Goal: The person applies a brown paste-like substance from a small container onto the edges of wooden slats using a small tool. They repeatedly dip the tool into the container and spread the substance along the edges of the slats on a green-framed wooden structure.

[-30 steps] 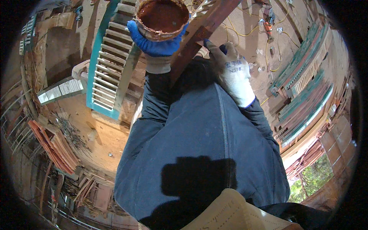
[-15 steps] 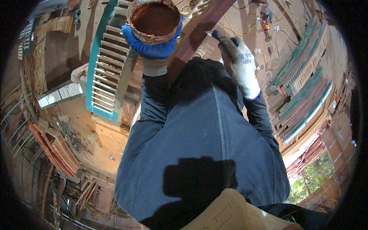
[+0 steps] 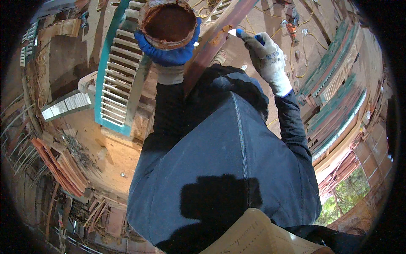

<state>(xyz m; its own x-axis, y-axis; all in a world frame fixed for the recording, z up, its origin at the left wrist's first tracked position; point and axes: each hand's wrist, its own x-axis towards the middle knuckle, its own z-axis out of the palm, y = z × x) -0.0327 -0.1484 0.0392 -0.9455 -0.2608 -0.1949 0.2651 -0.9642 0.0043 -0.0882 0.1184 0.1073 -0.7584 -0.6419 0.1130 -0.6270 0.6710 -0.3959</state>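
Head view: the blue-gloved left hand clasped a round brown-crusted pot. The white-gloved right hand pinched a small pale blade by a reddish-brown beam.

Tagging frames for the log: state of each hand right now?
Left hand: curled around a brown-crusted container, holding it.
Right hand: closed, pinching a small pale tool; exact kind can't be told.

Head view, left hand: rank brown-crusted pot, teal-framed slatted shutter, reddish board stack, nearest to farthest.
1. Brown-crusted pot: held in the left hand.
2. Teal-framed slatted shutter: left of that hand.
3. Reddish board stack: lower left.
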